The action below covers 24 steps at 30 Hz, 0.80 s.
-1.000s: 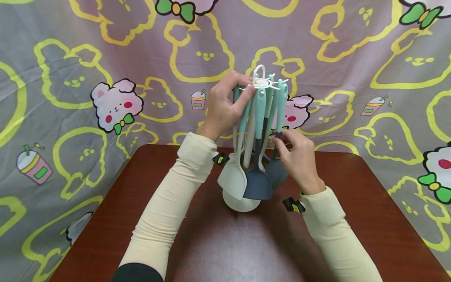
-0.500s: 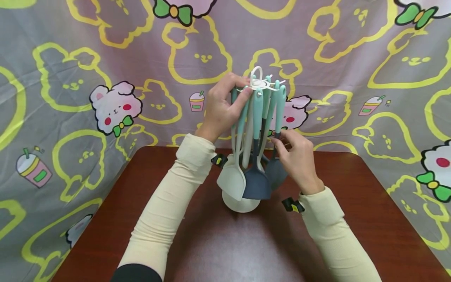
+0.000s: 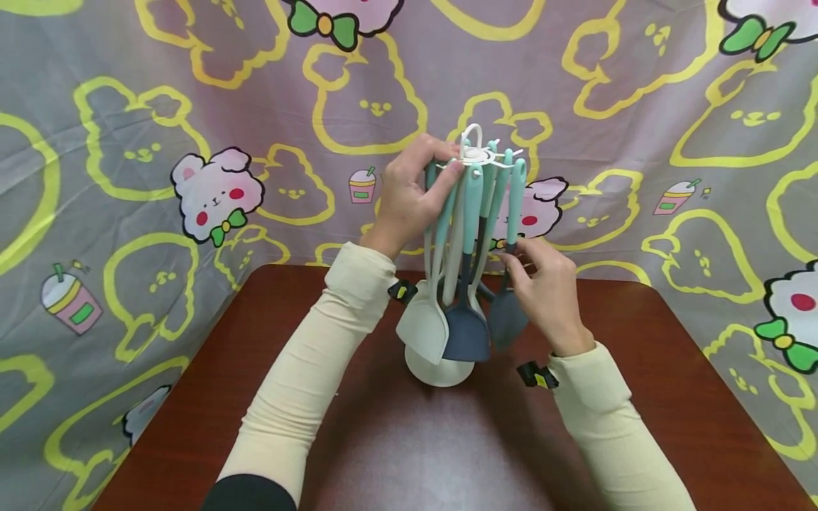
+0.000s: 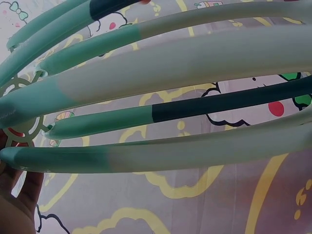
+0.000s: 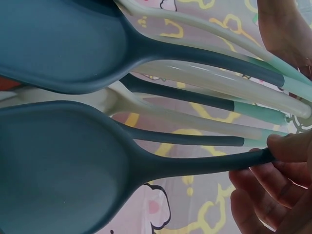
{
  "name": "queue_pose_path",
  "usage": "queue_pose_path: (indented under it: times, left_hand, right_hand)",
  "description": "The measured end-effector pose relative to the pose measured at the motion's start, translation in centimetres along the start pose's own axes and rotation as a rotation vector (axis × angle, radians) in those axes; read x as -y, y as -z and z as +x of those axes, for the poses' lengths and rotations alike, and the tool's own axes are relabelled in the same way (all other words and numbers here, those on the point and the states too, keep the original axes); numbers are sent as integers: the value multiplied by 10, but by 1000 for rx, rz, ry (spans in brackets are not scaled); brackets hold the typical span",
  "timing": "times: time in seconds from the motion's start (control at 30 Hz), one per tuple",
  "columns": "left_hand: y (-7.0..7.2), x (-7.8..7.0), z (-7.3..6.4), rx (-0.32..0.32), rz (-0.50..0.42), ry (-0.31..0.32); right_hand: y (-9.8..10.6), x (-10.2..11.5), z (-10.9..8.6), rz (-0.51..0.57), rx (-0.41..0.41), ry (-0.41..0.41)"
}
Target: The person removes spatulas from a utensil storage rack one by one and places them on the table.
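My left hand (image 3: 412,191) grips the top of a white utensil rack (image 3: 476,154) with thumb and fingers. Mint-handled kitchen utensils hang round it. With thumb and fingertips, my right hand (image 3: 546,287) pinches the dark shaft of a broad-headed grey utensil (image 3: 508,319) on the right side. Its rounded head (image 5: 58,165) fills the lower left of the right wrist view. Its handle's top end is close to a hook tip; I cannot tell whether it is on the hook. A dark spatula (image 3: 466,337) and a pale spatula (image 3: 423,326) hang in front.
The rack's round white base (image 3: 441,372) stands on a brown wooden table (image 3: 268,397). Behind it hangs a patterned cloth (image 3: 287,85). More pale and dark shafts, such as a dark shaft (image 4: 234,100), crowd the rack's far side.
The utensil in my right hand has shifted slightly right, outward from the rack, and its head now stands apart from the dark spatula. My left hand keeps its grip on the rack top.
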State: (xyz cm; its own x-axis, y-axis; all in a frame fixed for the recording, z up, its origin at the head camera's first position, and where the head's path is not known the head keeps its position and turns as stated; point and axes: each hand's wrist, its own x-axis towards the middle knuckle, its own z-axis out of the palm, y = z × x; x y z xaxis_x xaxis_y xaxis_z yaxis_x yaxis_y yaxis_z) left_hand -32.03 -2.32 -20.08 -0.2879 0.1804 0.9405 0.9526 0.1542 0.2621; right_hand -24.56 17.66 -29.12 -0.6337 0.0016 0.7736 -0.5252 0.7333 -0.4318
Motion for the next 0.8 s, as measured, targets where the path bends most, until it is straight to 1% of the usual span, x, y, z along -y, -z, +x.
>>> queue_pose_path:
  times: [0.23,0.47,0.8]
  left_hand:
    - [0,2,-2,-3,12,2]
    - [-3,2,-2,14,18,12]
    - [-3,3,-1,-9,15,10]
  right_hand:
    - [1,-3,0,5,1,2]
    - [2,-8,-3,-15,-8,-1]
    - [5,-9,3,-18,-2,20]
